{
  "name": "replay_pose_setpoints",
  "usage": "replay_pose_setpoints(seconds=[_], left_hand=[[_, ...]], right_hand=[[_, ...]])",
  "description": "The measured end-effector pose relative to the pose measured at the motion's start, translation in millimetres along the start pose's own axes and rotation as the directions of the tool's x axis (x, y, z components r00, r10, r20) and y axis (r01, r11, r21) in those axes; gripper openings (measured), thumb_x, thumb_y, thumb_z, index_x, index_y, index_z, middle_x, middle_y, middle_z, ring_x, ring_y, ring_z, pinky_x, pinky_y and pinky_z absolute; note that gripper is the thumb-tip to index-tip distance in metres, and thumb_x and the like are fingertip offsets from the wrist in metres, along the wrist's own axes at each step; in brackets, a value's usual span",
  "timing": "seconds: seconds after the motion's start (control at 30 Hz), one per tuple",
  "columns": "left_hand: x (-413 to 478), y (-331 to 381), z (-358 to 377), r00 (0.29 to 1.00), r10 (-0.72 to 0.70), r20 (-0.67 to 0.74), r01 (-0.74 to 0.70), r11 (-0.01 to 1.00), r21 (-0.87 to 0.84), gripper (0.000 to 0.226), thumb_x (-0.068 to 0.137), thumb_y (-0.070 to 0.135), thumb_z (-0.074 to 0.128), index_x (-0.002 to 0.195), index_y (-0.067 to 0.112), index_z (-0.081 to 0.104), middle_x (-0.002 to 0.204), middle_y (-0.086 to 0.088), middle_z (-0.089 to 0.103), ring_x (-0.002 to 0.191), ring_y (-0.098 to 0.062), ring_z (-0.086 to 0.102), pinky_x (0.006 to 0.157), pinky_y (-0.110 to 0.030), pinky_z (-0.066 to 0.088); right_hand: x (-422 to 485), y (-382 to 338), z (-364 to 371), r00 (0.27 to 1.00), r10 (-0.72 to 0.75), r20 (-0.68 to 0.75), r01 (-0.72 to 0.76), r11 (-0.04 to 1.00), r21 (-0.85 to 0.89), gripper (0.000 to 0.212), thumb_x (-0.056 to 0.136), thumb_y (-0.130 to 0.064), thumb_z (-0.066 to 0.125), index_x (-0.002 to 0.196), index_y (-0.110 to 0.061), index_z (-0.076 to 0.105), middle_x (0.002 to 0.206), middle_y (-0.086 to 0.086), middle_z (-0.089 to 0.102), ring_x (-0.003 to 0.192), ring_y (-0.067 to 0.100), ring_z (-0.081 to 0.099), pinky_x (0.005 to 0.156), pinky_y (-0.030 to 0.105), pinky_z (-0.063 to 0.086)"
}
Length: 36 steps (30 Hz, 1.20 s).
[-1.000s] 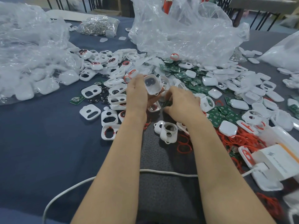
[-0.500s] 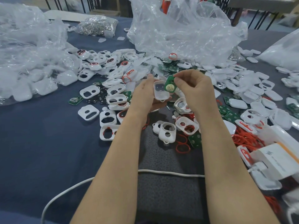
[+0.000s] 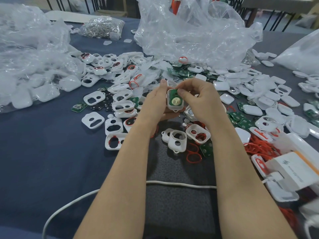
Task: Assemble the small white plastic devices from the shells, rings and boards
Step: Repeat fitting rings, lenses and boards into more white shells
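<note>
My left hand (image 3: 156,102) holds a white shell (image 3: 174,107) upright above the middle of the table, fingers curled behind it. A green board (image 3: 173,97) with a round gold contact lies inside the shell. My right hand (image 3: 201,99) pinches the board's top edge with thumb and fingertips. Around both hands lie loose white shells with two holes (image 3: 177,141), more green boards (image 3: 206,149) and red rings (image 3: 194,156).
Clear plastic bags of parts stand at the left (image 3: 29,69) and the back (image 3: 189,31). A bag of small metal parts (image 3: 101,29) is at the back. A white box (image 3: 291,171) and cable (image 3: 181,184) lie near me at the right.
My right hand picked a green board from the pile, carried it to the shell in my left hand, and now the board sits inside the shell.
</note>
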<state>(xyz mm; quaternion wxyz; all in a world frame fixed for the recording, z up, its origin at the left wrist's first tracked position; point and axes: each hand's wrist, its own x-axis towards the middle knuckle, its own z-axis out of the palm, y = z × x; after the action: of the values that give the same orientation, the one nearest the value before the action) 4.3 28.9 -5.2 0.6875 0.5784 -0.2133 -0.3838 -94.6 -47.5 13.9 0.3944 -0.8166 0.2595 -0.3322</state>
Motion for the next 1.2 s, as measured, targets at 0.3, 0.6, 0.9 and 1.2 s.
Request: replay_pose_setpoints(seconds=[0.3,0.6,0.9,1.2], left_hand=[[-2,1,0,1.0,0.006,0.014,-0.006,1.0,0.009,0.041,0.101,0.047,0.036,0.09,0.02,0.065,0.074,-0.003,0.074,0.068,-0.018,0.073,0.055,-0.025,0.055],[-6,-1,-4,0.993,0.07,0.098,-0.071,0.997,0.004,0.011,0.097,0.022,0.057,0.105,0.015,0.062,0.091,-0.006,0.07,0.076,-0.015,0.071,0.062,-0.023,0.056],[-8,-5,-5,0.969,0.209,0.135,-0.223,0.97,0.097,0.022,0.094,-0.003,0.053,0.098,0.018,0.055,0.074,-0.002,0.069,0.063,-0.009,0.068,0.058,-0.021,0.054],[-5,-7,-4,0.977,0.177,0.122,-0.187,0.979,0.075,0.022,0.094,0.0,0.056,0.106,0.018,0.057,0.087,-0.011,0.068,0.075,-0.015,0.069,0.072,-0.029,0.06]], right_hand=[[1,4,3,1.0,-0.003,-0.021,0.002,0.999,-0.047,0.017,0.088,-0.017,0.063,0.083,-0.034,0.064,0.086,-0.003,0.065,0.065,0.011,0.048,0.056,0.014,0.04],[1,8,7,0.998,0.005,-0.069,-0.009,0.999,-0.052,0.01,0.089,-0.022,0.064,0.097,-0.028,0.064,0.098,0.004,0.058,0.071,0.003,0.046,0.071,0.025,0.044],[1,6,11,0.993,0.095,-0.064,-0.096,0.995,-0.014,0.007,0.09,-0.019,0.063,0.092,-0.014,0.068,0.088,0.007,0.07,0.086,0.023,0.066,0.083,0.042,0.052],[2,12,12,0.99,0.104,-0.1,-0.103,0.994,0.022,0.009,0.09,-0.02,0.063,0.084,-0.027,0.065,0.078,-0.01,0.066,0.077,0.01,0.063,0.074,0.025,0.052]])
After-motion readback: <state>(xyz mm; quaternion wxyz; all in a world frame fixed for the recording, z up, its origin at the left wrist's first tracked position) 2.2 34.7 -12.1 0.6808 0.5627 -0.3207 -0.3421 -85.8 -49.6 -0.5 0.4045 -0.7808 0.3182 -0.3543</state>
